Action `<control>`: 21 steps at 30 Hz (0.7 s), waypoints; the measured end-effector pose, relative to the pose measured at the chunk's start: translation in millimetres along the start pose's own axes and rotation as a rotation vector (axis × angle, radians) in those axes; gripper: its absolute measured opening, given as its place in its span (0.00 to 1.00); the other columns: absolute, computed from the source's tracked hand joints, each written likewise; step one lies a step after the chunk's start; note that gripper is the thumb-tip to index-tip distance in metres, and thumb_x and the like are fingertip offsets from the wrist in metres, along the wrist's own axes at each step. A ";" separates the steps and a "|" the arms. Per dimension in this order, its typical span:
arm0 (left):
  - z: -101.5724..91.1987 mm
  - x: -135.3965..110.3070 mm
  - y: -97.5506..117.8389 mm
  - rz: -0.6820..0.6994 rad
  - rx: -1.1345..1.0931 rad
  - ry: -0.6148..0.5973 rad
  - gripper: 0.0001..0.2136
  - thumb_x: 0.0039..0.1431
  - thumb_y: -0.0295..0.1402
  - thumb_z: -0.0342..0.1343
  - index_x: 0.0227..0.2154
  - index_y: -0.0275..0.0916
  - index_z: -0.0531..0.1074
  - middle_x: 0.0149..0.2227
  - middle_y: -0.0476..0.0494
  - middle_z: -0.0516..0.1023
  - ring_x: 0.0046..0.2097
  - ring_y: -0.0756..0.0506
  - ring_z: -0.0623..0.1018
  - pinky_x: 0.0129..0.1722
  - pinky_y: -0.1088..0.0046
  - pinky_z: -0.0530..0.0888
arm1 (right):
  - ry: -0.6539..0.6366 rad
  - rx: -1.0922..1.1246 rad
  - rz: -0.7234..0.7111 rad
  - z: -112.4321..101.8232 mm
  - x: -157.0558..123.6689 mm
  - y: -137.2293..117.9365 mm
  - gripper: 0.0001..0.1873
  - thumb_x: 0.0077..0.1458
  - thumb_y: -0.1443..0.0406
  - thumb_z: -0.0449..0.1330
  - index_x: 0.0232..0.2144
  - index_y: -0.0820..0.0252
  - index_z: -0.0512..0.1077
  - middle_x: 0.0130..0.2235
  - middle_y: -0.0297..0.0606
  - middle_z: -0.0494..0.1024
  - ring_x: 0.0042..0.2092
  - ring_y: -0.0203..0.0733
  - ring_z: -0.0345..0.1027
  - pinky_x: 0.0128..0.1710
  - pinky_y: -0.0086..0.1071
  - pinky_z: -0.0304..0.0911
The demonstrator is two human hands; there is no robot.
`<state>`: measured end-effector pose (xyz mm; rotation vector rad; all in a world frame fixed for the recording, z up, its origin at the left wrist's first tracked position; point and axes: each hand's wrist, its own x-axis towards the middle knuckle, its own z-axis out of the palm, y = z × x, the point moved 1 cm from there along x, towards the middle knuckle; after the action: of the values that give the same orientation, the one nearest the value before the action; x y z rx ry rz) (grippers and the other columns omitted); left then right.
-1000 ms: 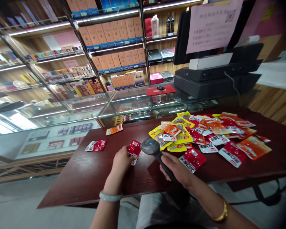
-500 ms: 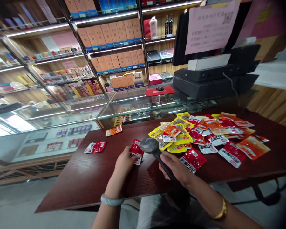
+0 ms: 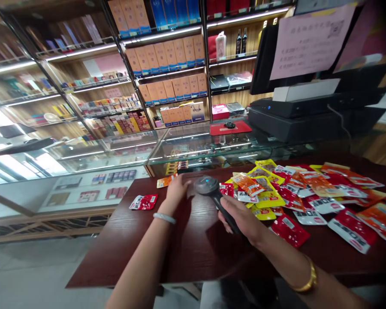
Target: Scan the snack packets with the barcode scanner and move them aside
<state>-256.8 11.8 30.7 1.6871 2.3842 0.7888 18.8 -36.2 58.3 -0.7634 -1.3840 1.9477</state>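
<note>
My right hand [image 3: 239,216] is wrapped round the handle of a black barcode scanner [image 3: 206,186], its head pointing left above the dark red tabletop [image 3: 183,253]. My left hand [image 3: 177,189] reaches over the far left of the table, blurred, thumb held apart, with nothing visible in it. Right beside its fingers lies an orange snack packet [image 3: 164,182], partly covered. A red and white snack packet [image 3: 143,201] lies nearer, left of the hand. Behind the scanner, another red packet [image 3: 227,189] rests at the left edge of a pile of yellow, red and orange packets [image 3: 270,195].
Beyond the table stands a glass display counter [image 3: 193,148] with a red mat [image 3: 217,129] and black mouse [image 3: 229,125]. A monitor with a pink paper sign [image 3: 309,43] stands at the right. Shelves of boxed goods [image 3: 167,56] line the back.
My left hand has let go of a red packet and moved away toward the orange one. A red packet now shows at the pile's left edge. The view has shifted left.
</note>
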 end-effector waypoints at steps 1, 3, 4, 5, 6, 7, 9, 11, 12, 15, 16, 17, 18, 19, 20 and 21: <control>-6.1 9.7 -14.8 -0.040 0.087 0.013 0.24 0.63 0.36 0.55 0.59 0.31 0.69 0.62 0.25 0.71 0.64 0.34 0.69 0.64 0.58 0.63 | -0.015 0.000 0.008 4.2 6.6 2.5 0.29 0.52 0.38 0.61 0.32 0.57 0.64 0.19 0.24 0.68 0.16 0.29 0.58 0.16 0.23 0.54; -14.2 24.0 -38.9 -0.102 0.191 0.004 0.23 0.65 0.35 0.52 0.60 0.31 0.67 0.65 0.23 0.66 0.69 0.32 0.62 0.66 0.51 0.58 | -0.059 0.006 0.031 14.0 21.5 9.0 0.31 0.50 0.36 0.61 0.32 0.56 0.64 0.19 0.23 0.68 0.16 0.29 0.57 0.16 0.24 0.55; -16.2 28.5 -47.7 -0.120 0.196 -0.010 0.23 0.65 0.35 0.51 0.61 0.31 0.67 0.66 0.22 0.64 0.70 0.30 0.60 0.66 0.46 0.57 | -0.075 0.012 0.041 19.3 29.6 12.6 0.31 0.49 0.35 0.61 0.32 0.56 0.64 0.18 0.23 0.68 0.15 0.29 0.57 0.16 0.24 0.55; -17.1 31.4 -54.2 -0.130 0.206 -0.030 0.23 0.65 0.36 0.51 0.61 0.32 0.67 0.67 0.23 0.63 0.70 0.29 0.59 0.65 0.44 0.57 | -0.100 0.011 0.058 24.6 37.7 16.2 0.32 0.48 0.35 0.61 0.32 0.56 0.64 0.18 0.23 0.68 0.15 0.29 0.57 0.16 0.24 0.55; -17.1 32.6 -58.4 -0.133 0.212 -0.053 0.24 0.65 0.37 0.51 0.61 0.33 0.66 0.67 0.23 0.63 0.70 0.28 0.59 0.64 0.42 0.58 | -0.110 0.008 0.068 29.7 45.7 19.7 0.33 0.47 0.34 0.60 0.32 0.56 0.64 0.18 0.22 0.68 0.15 0.29 0.57 0.16 0.24 0.55; -16.4 32.4 -60.5 -0.128 0.213 -0.077 0.24 0.65 0.38 0.51 0.61 0.34 0.67 0.67 0.23 0.63 0.70 0.28 0.60 0.64 0.43 0.59 | -0.117 0.005 0.077 34.3 53.2 22.8 0.34 0.47 0.33 0.59 0.32 0.56 0.63 0.17 0.22 0.68 0.14 0.29 0.57 0.15 0.25 0.55; -13.9 27.5 -59.1 -0.090 0.202 -0.123 0.24 0.63 0.37 0.52 0.60 0.35 0.68 0.66 0.26 0.65 0.69 0.31 0.62 0.65 0.48 0.60 | -0.126 -0.006 0.087 41.8 65.9 27.7 0.34 0.47 0.33 0.58 0.31 0.56 0.63 0.16 0.22 0.68 0.14 0.30 0.57 0.15 0.25 0.55; -10.1 16.6 -52.4 -0.024 0.174 -0.169 0.21 0.62 0.34 0.53 0.58 0.38 0.72 0.64 0.32 0.70 0.67 0.35 0.66 0.65 0.57 0.62 | -0.122 -0.014 0.097 45.9 73.6 30.6 0.33 0.49 0.33 0.57 0.31 0.56 0.64 0.16 0.23 0.68 0.14 0.30 0.58 0.16 0.25 0.55; -7.7 9.0 -48.1 0.008 0.157 -0.194 0.19 0.61 0.33 0.53 0.55 0.40 0.74 0.61 0.35 0.74 0.65 0.37 0.69 0.64 0.61 0.64 | -0.118 -0.014 0.103 46.4 75.3 31.5 0.33 0.50 0.33 0.57 0.32 0.56 0.64 0.16 0.23 0.69 0.14 0.30 0.58 0.16 0.25 0.55; 0.2 -19.7 -37.5 0.069 0.095 -0.246 0.15 0.59 0.35 0.56 0.48 0.41 0.78 0.52 0.40 0.81 0.55 0.40 0.78 0.56 0.66 0.71 | -0.099 -0.009 0.119 42.1 73.0 33.1 0.32 0.51 0.34 0.57 0.33 0.56 0.64 0.16 0.22 0.69 0.14 0.30 0.58 0.16 0.26 0.55; 2.5 -30.0 -35.7 0.081 0.051 -0.267 0.15 0.57 0.35 0.57 0.47 0.41 0.78 0.49 0.40 0.82 0.51 0.40 0.79 0.54 0.66 0.73 | -0.093 -0.008 0.125 39.1 70.5 33.7 0.32 0.51 0.34 0.57 0.33 0.56 0.64 0.16 0.22 0.68 0.14 0.30 0.58 0.16 0.26 0.55; 4.3 -40.0 -34.9 0.095 -0.011 -0.296 0.15 0.56 0.35 0.58 0.46 0.40 0.78 0.47 0.41 0.82 0.49 0.40 0.80 0.52 0.65 0.73 | -0.086 -0.007 0.130 35.6 67.5 34.4 0.31 0.51 0.34 0.57 0.32 0.56 0.64 0.16 0.22 0.68 0.14 0.30 0.57 0.16 0.26 0.55; 5.1 -49.4 -34.9 0.113 -0.086 -0.325 0.15 0.54 0.34 0.60 0.45 0.40 0.78 0.46 0.42 0.83 0.48 0.41 0.80 0.52 0.65 0.74 | -0.081 -0.005 0.133 31.9 64.2 35.3 0.31 0.51 0.35 0.57 0.32 0.55 0.63 0.16 0.22 0.68 0.14 0.30 0.57 0.16 0.26 0.55; 4.7 -57.9 -35.4 0.136 -0.162 -0.344 0.16 0.53 0.33 0.61 0.46 0.39 0.77 0.46 0.42 0.82 0.48 0.41 0.80 0.53 0.65 0.74 | -0.076 -0.003 0.136 28.1 60.9 36.3 0.31 0.51 0.35 0.57 0.31 0.55 0.63 0.16 0.22 0.68 0.14 0.30 0.57 0.16 0.25 0.55; 2.7 -65.5 -36.1 0.157 -0.219 -0.342 0.19 0.51 0.32 0.61 0.48 0.39 0.76 0.48 0.42 0.82 0.50 0.41 0.79 0.54 0.65 0.73 | -0.072 0.000 0.137 24.5 57.6 37.5 0.31 0.51 0.35 0.57 0.31 0.55 0.62 0.16 0.22 0.68 0.14 0.29 0.57 0.16 0.25 0.55; -0.7 -72.2 -36.7 0.171 -0.236 -0.311 0.22 0.51 0.31 0.62 0.52 0.40 0.74 0.52 0.41 0.80 0.54 0.41 0.78 0.57 0.64 0.71 | -0.069 0.003 0.138 21.2 54.5 38.8 0.31 0.51 0.34 0.57 0.30 0.55 0.62 0.16 0.22 0.68 0.14 0.29 0.57 0.16 0.25 0.55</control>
<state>-261.2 -62.8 -0.5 1.7800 1.8855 0.7342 -38.1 -17.2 21.9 -0.8162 -1.4007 2.0999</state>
